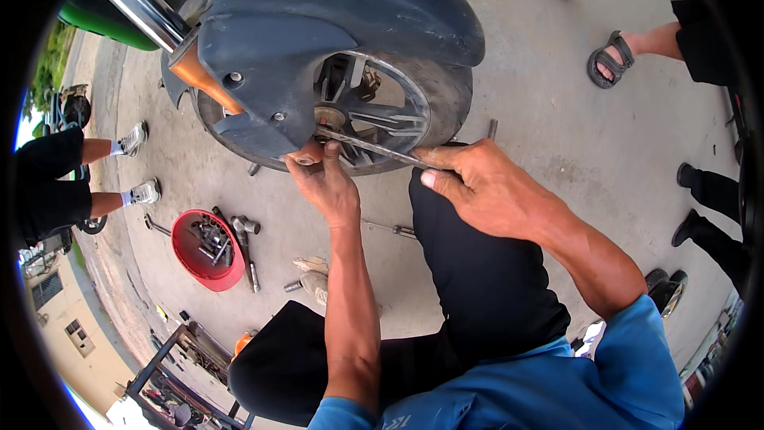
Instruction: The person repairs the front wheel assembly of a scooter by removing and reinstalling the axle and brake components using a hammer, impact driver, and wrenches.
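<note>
A motorbike front wheel (442, 103) with a dark plastic fender (334, 0) and an orange fork leg (195, 72) fills the upper middle. My right hand (477, 187) is closed on a long steel bar (374, 146), which reaches left to the hub beside the fork's lower end. My left hand (326, 187) has its fingers curled at that lower end (306, 158), round the bolt boss and just under the bar's tip. Whether it also grips the bar is unclear.
An upturned red helmet (183, 235) holds several sockets, with a hammer-like tool (247, 247) beside it. A short metal rod (492, 127) and a rag (314, 283) lie on the concrete (557, 151). Several people's feet and legs (613, 60) stand left and right.
</note>
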`<state>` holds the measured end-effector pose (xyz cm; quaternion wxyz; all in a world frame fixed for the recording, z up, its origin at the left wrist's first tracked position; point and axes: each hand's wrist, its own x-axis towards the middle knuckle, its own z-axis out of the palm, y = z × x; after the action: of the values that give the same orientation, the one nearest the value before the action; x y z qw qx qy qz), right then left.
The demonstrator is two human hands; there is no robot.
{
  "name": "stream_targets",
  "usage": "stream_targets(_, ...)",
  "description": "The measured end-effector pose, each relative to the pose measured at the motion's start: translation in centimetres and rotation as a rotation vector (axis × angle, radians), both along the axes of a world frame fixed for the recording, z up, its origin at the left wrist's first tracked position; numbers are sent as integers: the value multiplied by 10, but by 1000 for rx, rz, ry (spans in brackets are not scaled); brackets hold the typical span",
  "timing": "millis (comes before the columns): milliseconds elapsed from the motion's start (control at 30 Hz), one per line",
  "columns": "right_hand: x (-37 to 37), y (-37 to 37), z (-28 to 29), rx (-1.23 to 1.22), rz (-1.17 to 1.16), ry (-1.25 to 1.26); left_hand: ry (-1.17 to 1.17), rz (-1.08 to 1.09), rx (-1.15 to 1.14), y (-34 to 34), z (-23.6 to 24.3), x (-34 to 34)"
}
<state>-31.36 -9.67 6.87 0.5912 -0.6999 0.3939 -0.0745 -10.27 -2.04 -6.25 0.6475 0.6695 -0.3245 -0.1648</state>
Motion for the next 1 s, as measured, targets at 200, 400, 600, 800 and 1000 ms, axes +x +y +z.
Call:
stream_targets(200,14,26,17,66,1,13,24,33,-10,1,-4,-2)
stream_targets(400,9,15,-2,-32,25,-38,7,18,-34,-1,4,-7)
stream_targets(600,21,8,-9,-71,61,-35,-45,23,26,0,7,-5)
stream_targets(800,39,48,3,-57,-12,-22,40,25,-22,0,2,-5)
stream_targets(1000,51,66,11,-145,-32,-5,34,30,-24,-1,1,-5)
